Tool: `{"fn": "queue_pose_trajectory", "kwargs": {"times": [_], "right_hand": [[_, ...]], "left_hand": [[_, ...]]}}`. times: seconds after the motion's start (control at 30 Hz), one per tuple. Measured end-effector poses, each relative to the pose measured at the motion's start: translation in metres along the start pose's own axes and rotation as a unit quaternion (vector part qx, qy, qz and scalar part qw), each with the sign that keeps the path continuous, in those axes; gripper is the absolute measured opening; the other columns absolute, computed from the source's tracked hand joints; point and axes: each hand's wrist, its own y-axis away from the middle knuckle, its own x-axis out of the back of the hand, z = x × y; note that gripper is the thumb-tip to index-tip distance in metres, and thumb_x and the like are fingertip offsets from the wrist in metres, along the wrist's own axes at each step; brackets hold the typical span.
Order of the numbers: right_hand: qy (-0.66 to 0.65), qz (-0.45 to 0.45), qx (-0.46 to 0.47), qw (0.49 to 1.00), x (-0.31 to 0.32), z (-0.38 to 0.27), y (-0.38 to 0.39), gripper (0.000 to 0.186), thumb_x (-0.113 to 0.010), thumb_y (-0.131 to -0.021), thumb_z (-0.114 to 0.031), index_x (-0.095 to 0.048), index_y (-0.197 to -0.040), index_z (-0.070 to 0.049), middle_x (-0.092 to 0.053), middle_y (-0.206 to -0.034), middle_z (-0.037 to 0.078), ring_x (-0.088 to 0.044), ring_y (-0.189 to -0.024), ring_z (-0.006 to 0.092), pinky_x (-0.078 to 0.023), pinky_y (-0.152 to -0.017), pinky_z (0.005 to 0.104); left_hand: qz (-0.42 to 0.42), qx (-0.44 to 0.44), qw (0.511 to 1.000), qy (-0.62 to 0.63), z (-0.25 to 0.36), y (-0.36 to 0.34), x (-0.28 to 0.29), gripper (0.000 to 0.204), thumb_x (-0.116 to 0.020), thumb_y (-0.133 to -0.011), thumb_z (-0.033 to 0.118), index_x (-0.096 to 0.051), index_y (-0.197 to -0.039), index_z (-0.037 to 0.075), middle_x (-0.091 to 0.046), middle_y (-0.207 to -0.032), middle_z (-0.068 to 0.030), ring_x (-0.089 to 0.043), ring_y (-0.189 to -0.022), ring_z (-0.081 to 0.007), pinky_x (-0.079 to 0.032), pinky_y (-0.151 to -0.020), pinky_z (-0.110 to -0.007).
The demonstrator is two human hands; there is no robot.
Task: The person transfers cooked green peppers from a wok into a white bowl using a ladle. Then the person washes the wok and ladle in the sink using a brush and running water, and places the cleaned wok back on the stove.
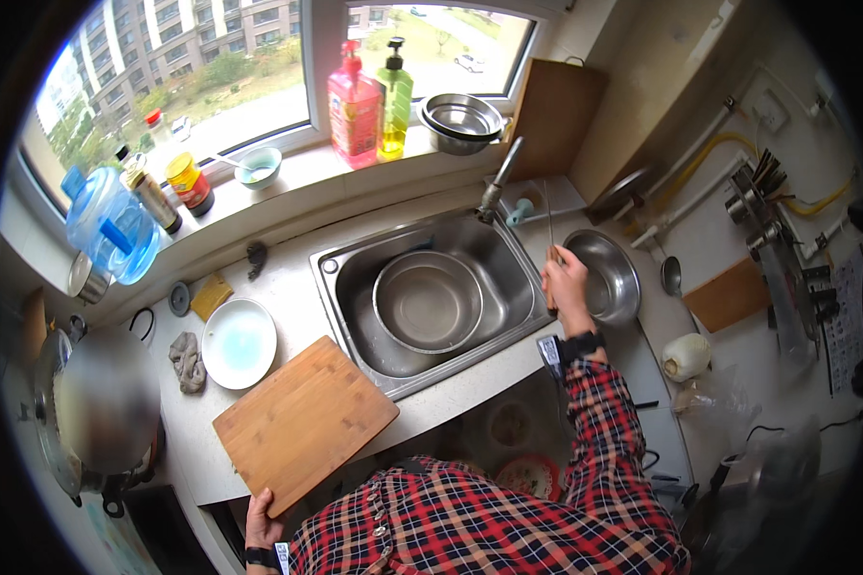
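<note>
My left hand [264,522] grips the near left corner of a wooden cutting board [307,417], which is tilted at the counter's front edge. Beyond the sink's right rim, my right hand [566,280] is closed round the brown wooden handle of a knife [549,225]. Its thin blade points away from me and shows nearly edge-on. Just right of that hand lies a round steel bowl [612,278]. A wide metal basin [429,302] sits inside the steel sink [355,359], left of the knife.
The faucet [499,182] rises behind the sink. Left of it are a white plate [240,345], a grey rag [187,362] and a yellow sponge [211,297]. Pump bottles [355,110] and stacked steel bowls [462,123] line the windowsill. A pot [105,402] stands far left.
</note>
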Motion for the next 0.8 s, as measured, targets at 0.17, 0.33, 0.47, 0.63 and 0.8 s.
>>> {"fn": "queue_pose_trajectory", "kwargs": {"times": [0.17, 0.33, 0.47, 0.63, 0.8], "right_hand": [[0.299, 0.113, 0.078, 0.944, -0.013, 0.034, -0.079, 0.051, -0.063, -0.075, -0.021, -0.061, -0.124, -0.007, -0.069, -0.100, 0.016, -0.065, -0.089, 0.0299, -0.051, -0.076, 0.0379], [0.402, 0.107, 0.004, 0.909, -0.026, 0.040, -0.137, 0.036, -0.063, -0.076, -0.023, -0.066, -0.110, -0.012, -0.070, -0.106, 0.016, -0.065, -0.103, 0.0366, -0.051, -0.087, 0.0459], [0.387, 0.128, -0.062, 0.911, -0.033, 0.053, -0.176, 0.024, -0.063, -0.076, -0.022, -0.068, -0.097, -0.012, -0.069, -0.105, 0.016, -0.063, -0.101, 0.0403, -0.051, -0.084, 0.0489], [0.385, 0.123, -0.107, 0.909, -0.033, 0.067, -0.216, 0.026, -0.059, -0.081, -0.017, -0.069, -0.102, -0.005, -0.068, -0.108, 0.020, -0.064, -0.104, 0.0396, -0.052, -0.086, 0.0477], [0.371, 0.072, -0.115, 0.919, -0.040, 0.081, -0.247, 0.027, -0.056, -0.083, -0.014, -0.067, -0.105, -0.002, -0.067, -0.112, 0.023, -0.064, -0.105, 0.0409, -0.052, -0.088, 0.0467]], "left_hand": [[-0.007, -0.097, 0.995, -0.035, 0.005, 0.034, -0.052, 0.056, -0.066, -0.084, 0.012, -0.044, -0.135, 0.006, -0.060, -0.123, -0.0094, -0.061, -0.110, -0.0255, -0.050, -0.095, -0.043], [0.050, -0.132, 0.988, -0.060, 0.004, 0.072, -0.120, 0.057, -0.066, -0.084, 0.012, -0.043, -0.135, 0.003, -0.059, -0.125, -0.0109, -0.059, -0.113, -0.0266, -0.047, -0.099, -0.043], [0.029, -0.158, 0.985, -0.066, -0.013, 0.073, -0.182, 0.057, -0.067, -0.083, 0.013, -0.046, -0.134, 0.002, -0.059, -0.126, -0.0113, -0.059, -0.113, -0.0264, -0.046, -0.100, -0.042], [0.012, -0.173, 0.978, -0.113, -0.035, 0.048, -0.265, 0.055, -0.065, -0.083, 0.012, -0.046, -0.133, -0.001, -0.059, -0.125, -0.0120, -0.058, -0.115, -0.0250, -0.044, -0.100, -0.038], [-0.002, -0.152, 0.972, -0.178, -0.046, 0.024, -0.335, 0.051, -0.062, -0.085, 0.013, -0.048, -0.131, -0.004, -0.060, -0.123, -0.0132, -0.058, -0.112, -0.0225, -0.045, -0.099, -0.035]]}}
